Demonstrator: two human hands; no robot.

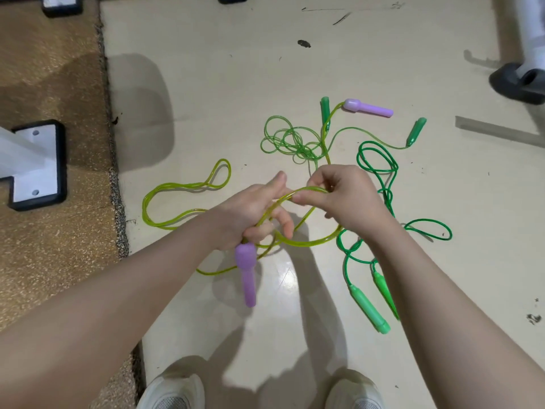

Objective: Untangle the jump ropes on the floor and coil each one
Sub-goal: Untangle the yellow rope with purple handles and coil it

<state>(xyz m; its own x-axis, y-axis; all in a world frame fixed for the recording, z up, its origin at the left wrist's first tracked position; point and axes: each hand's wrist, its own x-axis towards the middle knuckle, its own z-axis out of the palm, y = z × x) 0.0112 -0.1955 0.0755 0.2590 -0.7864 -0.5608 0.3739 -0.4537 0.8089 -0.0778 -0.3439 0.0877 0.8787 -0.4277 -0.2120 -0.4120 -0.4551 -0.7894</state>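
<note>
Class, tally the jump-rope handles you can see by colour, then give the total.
Purple handles: 2
Green handles: 4
Total: 6 handles

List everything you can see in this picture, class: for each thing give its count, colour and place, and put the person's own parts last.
Yellow-green rope: one, purple handles, loops on floor at left, being coiled in both hands.
Purple handle: two; one hangs below the left hand, one lies on the floor beyond.
Light green rope: one, tangled heap, beyond the hands.
Dark green rope: one, loose loops, at right; green handles nearer.
Carpet: one, brown, left.
Floor: cream.
Shoes: two, white, bottom edge.
Left hand: grips the rope.
Right hand: pinches the rope.
</note>
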